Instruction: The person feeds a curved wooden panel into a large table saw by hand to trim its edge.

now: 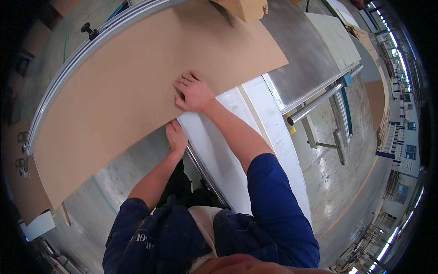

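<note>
A large flat brown board [127, 91] lies across a sliding-table saw. My right hand [195, 93] rests on its top face close to the near edge, fingers apart and slightly bent, the thumb bent beneath them. Just below, at the board's near edge, my left hand [176, 137] is closed on that edge; part of its fingers is hidden there. Under the board and to the right runs the white machine table [237, 114], with a metal rail [205, 171] along its side. A silver aluminium fence [68, 75] curves along the board's far left side.
A wooden block-like piece [246, 9] stands over the board's far edge. To the right are a grey metal table [296, 50] and a tubular frame [319, 102]. A black knob [90, 31] sits on the fence. Stacked boards [376, 105] stand farther right.
</note>
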{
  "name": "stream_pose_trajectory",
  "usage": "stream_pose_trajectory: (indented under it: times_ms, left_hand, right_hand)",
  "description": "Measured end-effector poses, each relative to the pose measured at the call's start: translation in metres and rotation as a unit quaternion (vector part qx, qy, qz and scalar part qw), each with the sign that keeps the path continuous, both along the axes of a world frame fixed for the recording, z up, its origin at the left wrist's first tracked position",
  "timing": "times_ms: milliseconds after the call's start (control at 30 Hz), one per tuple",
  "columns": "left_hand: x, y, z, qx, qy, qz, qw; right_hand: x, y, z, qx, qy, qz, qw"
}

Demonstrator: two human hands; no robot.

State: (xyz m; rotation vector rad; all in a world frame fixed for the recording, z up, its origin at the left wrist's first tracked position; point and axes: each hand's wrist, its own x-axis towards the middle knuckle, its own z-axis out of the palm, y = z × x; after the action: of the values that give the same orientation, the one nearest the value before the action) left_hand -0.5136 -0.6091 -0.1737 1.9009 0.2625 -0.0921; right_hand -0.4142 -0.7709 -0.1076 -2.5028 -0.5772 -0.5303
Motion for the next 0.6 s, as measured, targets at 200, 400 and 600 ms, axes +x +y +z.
stream_pose_trajectory:
  times_ms: [200, 400, 600]
  left_hand:
    - [0.031, 0.002, 0.009, 0.002, -0.037, 0.018, 0.999]
    - [0.068, 0.007, 0.024, 0.008, -0.028, 0.020, 0.999]
    - [0.107, 0.009, 0.026, 0.015, -0.067, 0.034, 0.997]
  right_hand:
    - [0.033, 0.008, 0.003, -0.005, 0.003, -0.002, 1.000]
    - [0.069, 0.014, 0.004, -0.014, 0.005, -0.003, 1.000]
    - [0.107, 0.019, -0.002, -0.019, 0.020, -0.009, 1.000]
